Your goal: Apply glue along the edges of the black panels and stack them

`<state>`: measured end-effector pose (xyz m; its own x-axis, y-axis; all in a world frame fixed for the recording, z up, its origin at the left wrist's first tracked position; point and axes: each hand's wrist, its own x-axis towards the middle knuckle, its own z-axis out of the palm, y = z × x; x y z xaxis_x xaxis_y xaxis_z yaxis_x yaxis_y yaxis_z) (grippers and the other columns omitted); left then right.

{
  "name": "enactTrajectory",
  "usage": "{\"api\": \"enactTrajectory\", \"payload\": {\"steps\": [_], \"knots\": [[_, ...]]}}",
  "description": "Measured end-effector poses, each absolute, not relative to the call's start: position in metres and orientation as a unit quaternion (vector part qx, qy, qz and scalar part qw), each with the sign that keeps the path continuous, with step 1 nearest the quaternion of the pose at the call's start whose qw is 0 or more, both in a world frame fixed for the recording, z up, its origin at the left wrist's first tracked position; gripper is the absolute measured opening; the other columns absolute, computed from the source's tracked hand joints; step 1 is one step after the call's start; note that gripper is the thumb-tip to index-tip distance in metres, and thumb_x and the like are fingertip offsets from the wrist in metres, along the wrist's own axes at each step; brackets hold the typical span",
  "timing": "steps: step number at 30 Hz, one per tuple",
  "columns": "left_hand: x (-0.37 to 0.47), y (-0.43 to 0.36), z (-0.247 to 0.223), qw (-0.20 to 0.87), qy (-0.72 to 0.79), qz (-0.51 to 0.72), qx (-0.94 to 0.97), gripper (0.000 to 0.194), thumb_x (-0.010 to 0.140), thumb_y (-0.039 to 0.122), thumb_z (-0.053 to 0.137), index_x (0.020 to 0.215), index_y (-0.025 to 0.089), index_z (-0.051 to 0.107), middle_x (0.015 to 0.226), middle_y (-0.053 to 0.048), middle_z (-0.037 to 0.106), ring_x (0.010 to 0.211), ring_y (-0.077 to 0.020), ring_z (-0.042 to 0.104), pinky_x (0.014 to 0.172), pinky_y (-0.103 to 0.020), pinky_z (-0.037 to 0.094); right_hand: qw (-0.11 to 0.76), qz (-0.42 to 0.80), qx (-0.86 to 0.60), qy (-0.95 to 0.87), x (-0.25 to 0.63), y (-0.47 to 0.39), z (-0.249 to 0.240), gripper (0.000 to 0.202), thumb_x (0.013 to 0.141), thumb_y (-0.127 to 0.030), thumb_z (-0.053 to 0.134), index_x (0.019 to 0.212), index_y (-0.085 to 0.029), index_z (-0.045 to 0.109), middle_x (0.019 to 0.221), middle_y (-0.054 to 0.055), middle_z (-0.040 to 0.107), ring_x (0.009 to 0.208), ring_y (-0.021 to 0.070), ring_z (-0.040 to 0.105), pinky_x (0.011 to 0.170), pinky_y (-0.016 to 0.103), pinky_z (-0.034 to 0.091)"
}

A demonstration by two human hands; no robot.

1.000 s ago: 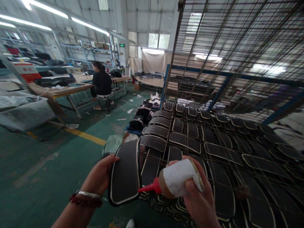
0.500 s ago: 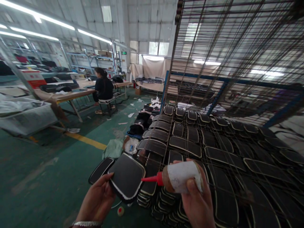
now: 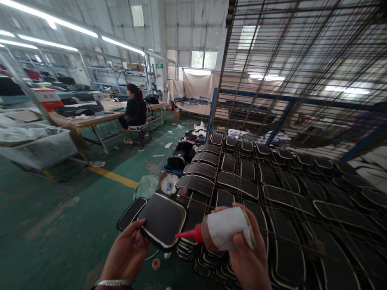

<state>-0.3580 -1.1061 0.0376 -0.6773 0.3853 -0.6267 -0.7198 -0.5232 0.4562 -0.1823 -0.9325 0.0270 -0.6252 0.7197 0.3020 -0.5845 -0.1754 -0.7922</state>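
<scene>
My left hand (image 3: 128, 251) grips the left edge of a black panel (image 3: 163, 219) with rounded corners, thumb on top. A whitish line of glue runs along the panel's rim. In my right hand (image 3: 249, 249) lies a glue bottle (image 3: 225, 228) on its side, with a white label and brownish contents, fingers wrapped round it. Its red nozzle (image 3: 189, 234) points left, and the tip is at the panel's lower right edge. Another black panel (image 3: 131, 213) shows behind the held one, to the left.
Many similar rimmed panels (image 3: 237, 183) lie in rows on wire racks to the right. Raised wire grids (image 3: 290, 52) on a blue frame (image 3: 213, 114) tilt above them. A seated person (image 3: 136, 108) works at a table farther off. A yellow line (image 3: 115, 177) crosses the green floor.
The nozzle tip has moved down and slightly left along the panel's right edge, toward its lower corner. The bottle tilts a little more. My left hand still holds the panel.
</scene>
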Motion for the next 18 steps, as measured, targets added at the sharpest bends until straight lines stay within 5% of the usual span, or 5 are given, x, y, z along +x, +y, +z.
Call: {"api": "enactTrajectory", "payload": {"steps": [9,18], "knots": [[-0.353,-1.106,0.044,0.3,0.378,0.842,-0.241,0.023,0.089,-0.006,0.042,0.09,0.01,0.058,0.055,0.001,0.068,0.045,-0.0119,0.068,0.047,-0.015,0.059,0.471,0.742,-0.078,-0.471,-0.189,-0.928,0.026,0.051,0.087,-0.039,0.081,0.128,-0.025,0.054,0.117,0.015,0.065,0.11,0.035,0.06,0.086,0.047,0.053],[-0.372,-1.104,0.017,0.255,0.314,0.88,-0.249,0.026,0.092,-0.004,0.04,0.091,0.017,0.056,0.059,0.005,0.063,0.055,-0.0105,0.071,0.052,-0.014,0.059,0.24,0.942,-0.163,-0.17,-0.208,-0.943,-0.005,0.043,0.069,-0.042,0.095,0.098,-0.019,0.072,0.108,0.012,0.071,0.1,0.0271,0.067,0.083,0.037,0.057]]}}
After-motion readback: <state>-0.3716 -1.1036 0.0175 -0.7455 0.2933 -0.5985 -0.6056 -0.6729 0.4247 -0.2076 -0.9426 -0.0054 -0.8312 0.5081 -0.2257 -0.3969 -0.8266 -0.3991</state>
